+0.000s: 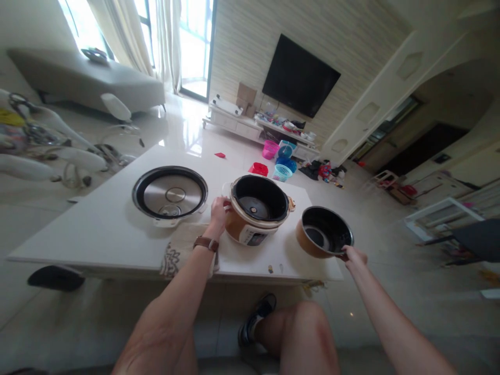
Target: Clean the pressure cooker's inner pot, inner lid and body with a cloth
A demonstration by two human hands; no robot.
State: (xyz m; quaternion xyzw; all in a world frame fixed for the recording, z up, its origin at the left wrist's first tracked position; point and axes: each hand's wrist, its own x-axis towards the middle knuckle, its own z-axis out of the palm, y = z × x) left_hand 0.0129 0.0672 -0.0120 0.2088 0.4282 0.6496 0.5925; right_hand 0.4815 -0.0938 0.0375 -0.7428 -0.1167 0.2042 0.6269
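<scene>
An electric pressure cooker (255, 234), white and brown with a control panel on its front, stands on the white table with its dark inside showing. My left hand (220, 211), a brown-strapped watch on its wrist, grips the cooker's left side near the rim. My right hand (354, 256) pinches the near right rim of the black-lined inner pot (312, 245), which is tilted a little at the table's right end. Left of the cooker lies its round lid (172, 194), metal inner face up. A patterned cloth (175, 255) hangs over the table's front edge beside my left forearm.
Two small items (271, 269) lie near the front edge of the table (105, 229). Beyond it, a pink bucket (270, 149) and several baskets stand on the floor before a TV cabinet (234, 125). My legs are below the table edge.
</scene>
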